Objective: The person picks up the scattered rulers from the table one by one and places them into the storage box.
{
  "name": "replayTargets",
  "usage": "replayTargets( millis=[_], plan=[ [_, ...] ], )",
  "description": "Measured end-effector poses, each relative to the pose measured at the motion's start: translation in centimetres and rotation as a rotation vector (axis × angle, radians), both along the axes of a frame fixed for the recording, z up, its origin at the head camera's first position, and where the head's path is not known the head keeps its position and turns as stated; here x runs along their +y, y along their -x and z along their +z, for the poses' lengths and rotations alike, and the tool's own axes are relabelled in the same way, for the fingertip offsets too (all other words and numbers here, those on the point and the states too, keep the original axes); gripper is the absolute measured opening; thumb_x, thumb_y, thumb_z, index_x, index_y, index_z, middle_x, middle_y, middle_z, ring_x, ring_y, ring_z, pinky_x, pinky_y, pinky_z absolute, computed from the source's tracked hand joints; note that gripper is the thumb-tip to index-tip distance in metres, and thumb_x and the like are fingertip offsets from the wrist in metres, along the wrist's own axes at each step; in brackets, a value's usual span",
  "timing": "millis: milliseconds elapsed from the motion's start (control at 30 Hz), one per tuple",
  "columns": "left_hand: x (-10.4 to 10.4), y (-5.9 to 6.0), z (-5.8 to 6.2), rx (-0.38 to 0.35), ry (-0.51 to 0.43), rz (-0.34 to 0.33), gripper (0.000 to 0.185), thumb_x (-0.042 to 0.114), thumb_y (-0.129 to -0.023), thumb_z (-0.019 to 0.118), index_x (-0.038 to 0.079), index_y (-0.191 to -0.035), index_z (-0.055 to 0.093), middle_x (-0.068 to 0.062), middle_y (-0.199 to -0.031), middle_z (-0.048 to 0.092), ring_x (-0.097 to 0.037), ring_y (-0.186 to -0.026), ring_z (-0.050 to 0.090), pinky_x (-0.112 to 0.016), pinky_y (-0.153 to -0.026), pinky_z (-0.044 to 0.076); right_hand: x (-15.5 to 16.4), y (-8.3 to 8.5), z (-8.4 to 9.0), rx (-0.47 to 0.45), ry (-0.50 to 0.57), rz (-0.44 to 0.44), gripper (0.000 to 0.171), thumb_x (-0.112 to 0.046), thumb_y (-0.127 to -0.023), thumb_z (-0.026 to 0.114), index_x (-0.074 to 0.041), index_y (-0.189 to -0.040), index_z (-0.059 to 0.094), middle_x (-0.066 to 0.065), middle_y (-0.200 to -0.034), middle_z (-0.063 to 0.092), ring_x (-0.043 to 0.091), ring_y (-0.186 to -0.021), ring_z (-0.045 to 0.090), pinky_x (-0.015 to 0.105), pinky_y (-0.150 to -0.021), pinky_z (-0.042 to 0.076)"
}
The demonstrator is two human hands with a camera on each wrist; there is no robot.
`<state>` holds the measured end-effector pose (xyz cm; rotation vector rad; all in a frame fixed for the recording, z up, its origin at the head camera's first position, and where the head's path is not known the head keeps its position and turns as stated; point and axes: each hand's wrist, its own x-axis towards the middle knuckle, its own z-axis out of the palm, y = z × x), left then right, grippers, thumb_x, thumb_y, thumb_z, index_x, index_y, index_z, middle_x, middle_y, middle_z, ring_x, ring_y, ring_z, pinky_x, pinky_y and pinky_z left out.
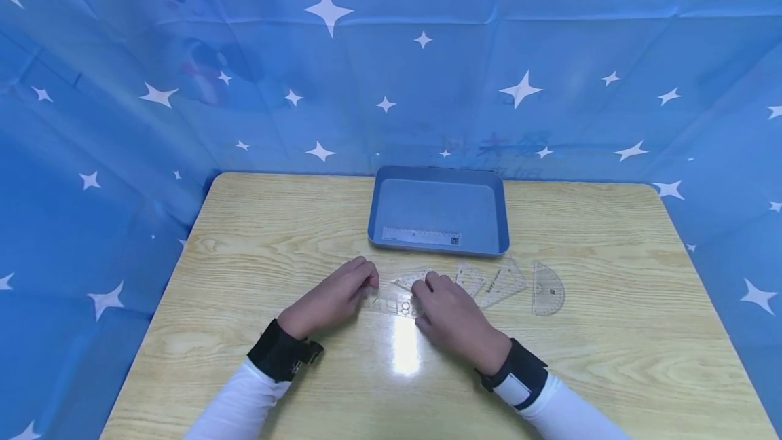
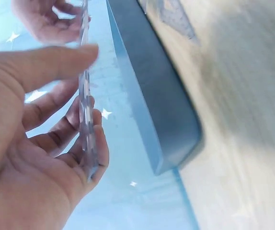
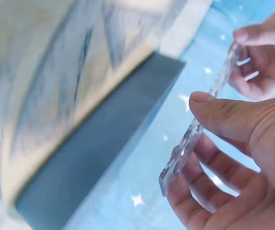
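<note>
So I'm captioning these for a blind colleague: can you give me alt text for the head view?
Two hands, the left hand and right hand, hold a clear plastic ruler between them just above a wooden table. Beyond them sits a blue tray with another ruler inside; clear set squares and a protractor lie to the right.

Clear plastic ruler (image 1: 394,302): see-through, long and thin, wavy bumpy edge, stencil holes and marks along it. Held between both hands, one end in left hand (image 1: 332,297), other end in right hand (image 1: 449,314). Thumb on one side, fingers on other, at each end. Lifted a bit above table (image 1: 244,277), in front of blue tray (image 1: 504,223). In wrist views ruler (image 2: 85,110) shows edge-on, thin strip. Right wrist view: ruler (image 3: 195,129) slants from one hand to other.
</note>
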<state>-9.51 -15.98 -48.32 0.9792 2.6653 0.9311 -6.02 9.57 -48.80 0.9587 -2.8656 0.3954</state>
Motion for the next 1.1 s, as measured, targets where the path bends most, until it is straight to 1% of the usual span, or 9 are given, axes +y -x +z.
replayTargets(
  millis=[67,167,233,300,400,567,700,900,1100],
  plan=[
    [0.4,0.1,0.5,0.037,-0.004,0.006,0.016,-0.008,-0.096,0.059,0.007,-0.1,0.061,-0.003,-0.095,0.057,-0.013,-0.091,0.054,-0.029,-0.081,0.052,0.3,0.2,0.4,0.039,0.034,0.021,0.024,-0.009,-0.086,0.078,-0.007,-0.107,0.066,0.005,-0.091,0.058,0.019,-0.076,0.055,0.032,-0.066,0.049],
    [0.9,0.3,1.5,0.088,-0.008,0.016,0.016,-0.007,-0.097,0.059,0.006,-0.105,0.061,-0.006,-0.097,0.059,-0.015,-0.091,0.054,-0.03,-0.081,0.052,0.9,0.6,1.0,0.095,0.06,0.051,0.032,-0.006,-0.083,0.083,-0.007,-0.112,0.068,0.006,-0.099,0.063,0.021,-0.085,0.06,0.033,-0.074,0.054],
    [1.3,0.5,2.2,0.09,-0.006,0.024,0.017,-0.004,-0.097,0.063,0.007,-0.109,0.061,-0.007,-0.102,0.06,-0.016,-0.094,0.054,-0.032,-0.082,0.052,1.4,1.1,1.6,0.12,0.053,0.057,0.039,-0.006,-0.081,0.087,-0.008,-0.116,0.068,0.006,-0.103,0.064,0.022,-0.09,0.062,0.034,-0.079,0.055],
    [1.6,0.6,2.9,0.078,-0.001,0.024,0.021,-0.001,-0.095,0.068,0.007,-0.114,0.061,-0.008,-0.107,0.059,-0.017,-0.097,0.054,-0.033,-0.083,0.051,1.9,1.6,2.2,0.132,0.042,0.052,0.041,-0.006,-0.081,0.087,-0.008,-0.117,0.069,0.006,-0.105,0.065,0.023,-0.093,0.063,0.035,-0.082,0.056],
    [2.1,1.0,3.8,0.072,0.016,0.014,0.031,0.002,-0.092,0.074,0.007,-0.119,0.061,-0.009,-0.112,0.056,-0.018,-0.099,0.051,-0.033,-0.083,0.049,2.8,2.6,3.2,0.16,0.016,0.041,0.038,-0.004,-0.083,0.085,-0.008,-0.118,0.068,0.008,-0.107,0.066,0.025,-0.094,0.063,0.037,-0.082,0.056],
    [3.2,2.0,4.5,0.176,0.045,-0.014,0.037,-0.007,-0.089,0.073,0.004,-0.122,0.061,-0.01,-0.113,0.056,-0.021,-0.1,0.052,-0.035,-0.084,0.049,4.0,4.7,4.4,0.203,-0.003,0.062,0.031,0.001,-0.09,0.076,-0.007,-0.119,0.067,0.01,-0.108,0.065,0.027,-0.09,0.061,0.037,-0.077,0.056],
    [4.1,3.0,4.9,0.224,0.088,-0.016,0.035,-0.006,-0.091,0.07,0.004,-0.124,0.062,-0.009,-0.113,0.057,-0.022,-0.101,0.054,-0.034,-0.084,0.048,4.8,6.2,4.9,0.186,0.0,0.076,0.033,0.003,-0.089,0.077,-0.007,-0.12,0.068,0.01,-0.109,0.064,0.027,-0.091,0.06,0.037,-0.077,0.055],
    [5.2,5.1,5.1,0.227,0.134,-0.009,0.036,-0.004,-0.091,0.069,0.003,-0.126,0.063,-0.01,-0.115,0.06,-0.026,-0.104,0.058,-0.036,-0.088,0.05,5.8,8.9,5.1,0.113,-0.016,0.076,0.039,0.001,-0.085,0.081,-0.006,-0.122,0.068,0.012,-0.112,0.065,0.031,-0.1,0.063,0.041,-0.086,0.058],
    [6.1,7.2,4.9,0.228,0.188,0.001,0.038,-0.006,-0.09,0.071,0.002,-0.127,0.064,-0.012,-0.116,0.061,-0.03,-0.11,0.061,-0.04,-0.095,0.051,6.6,12.0,5.2,0.056,-0.043,0.096,0.039,0.003,-0.084,0.082,-0.005,-0.119,0.068,0.013,-0.111,0.065,0.032,-0.1,0.063,0.043,-0.088,0.057]
  ],
)
